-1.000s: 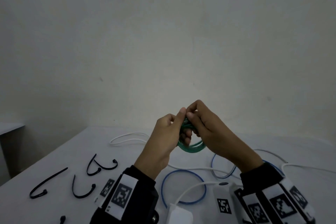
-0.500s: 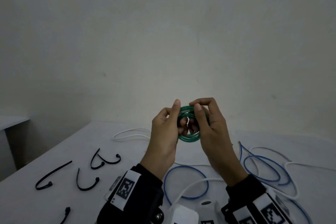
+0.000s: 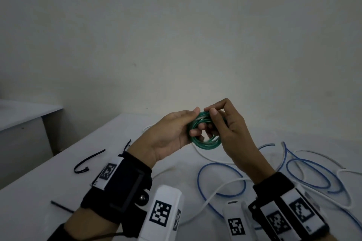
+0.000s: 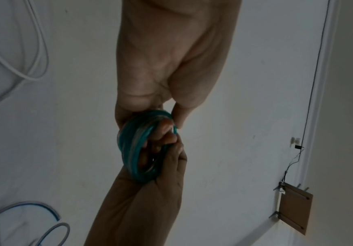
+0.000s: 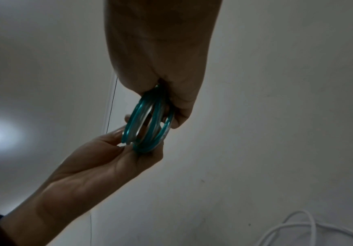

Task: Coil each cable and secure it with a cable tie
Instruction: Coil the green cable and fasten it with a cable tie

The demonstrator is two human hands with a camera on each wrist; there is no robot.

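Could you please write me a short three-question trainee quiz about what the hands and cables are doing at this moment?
1. True or false: the green cable coil is lying on the white table.
2. Which hands hold the coil? A) left only B) right only C) both
3. Fill in: a loose black ___ lies on the table to the person's left, not yet on the coil.

Key:
1. False. It is held up above the table.
2. C. The left hand and the right hand both pinch it with their fingers.
3. cable tie
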